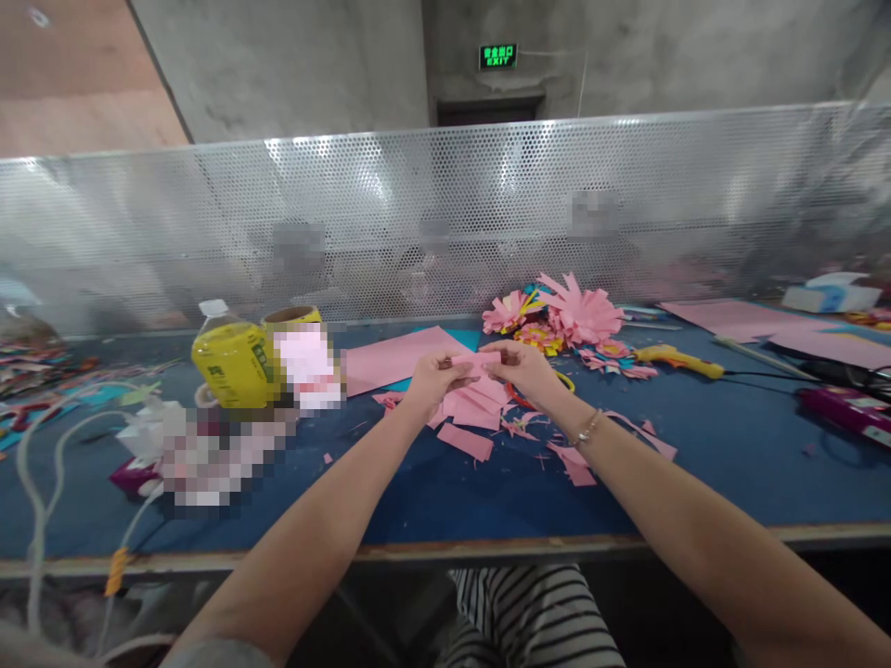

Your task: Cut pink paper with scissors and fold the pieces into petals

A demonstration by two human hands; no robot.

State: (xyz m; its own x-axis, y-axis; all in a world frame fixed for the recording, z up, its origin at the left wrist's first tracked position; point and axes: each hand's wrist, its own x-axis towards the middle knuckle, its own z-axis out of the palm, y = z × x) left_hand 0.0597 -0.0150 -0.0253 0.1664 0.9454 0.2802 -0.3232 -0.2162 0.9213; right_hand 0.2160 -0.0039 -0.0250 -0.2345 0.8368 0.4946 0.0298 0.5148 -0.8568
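Between my two hands a small piece of pink paper (476,360) is held up over the table. My left hand (440,378) pinches its left end, and my right hand (519,369) pinches the right end. Below them lies a loose heap of cut pink paper pieces (480,405), with one separate pink strip (465,443) nearer to me. Behind my left hand a large pink sheet (393,360) rests partly over blue paper. Just past my right hand sit pink paper flowers (581,314) with fringed petals. Part of a yellow and orange scissors-like handle (565,381) shows beside my right hand.
A yellow-labelled bottle (237,362) and a roll of tape (292,316) stand at the left. A yellow glue gun (678,361) with a black cord lies to the right. A perforated metal screen (390,204) closes off the table's back. White cables (42,464) run at far left.
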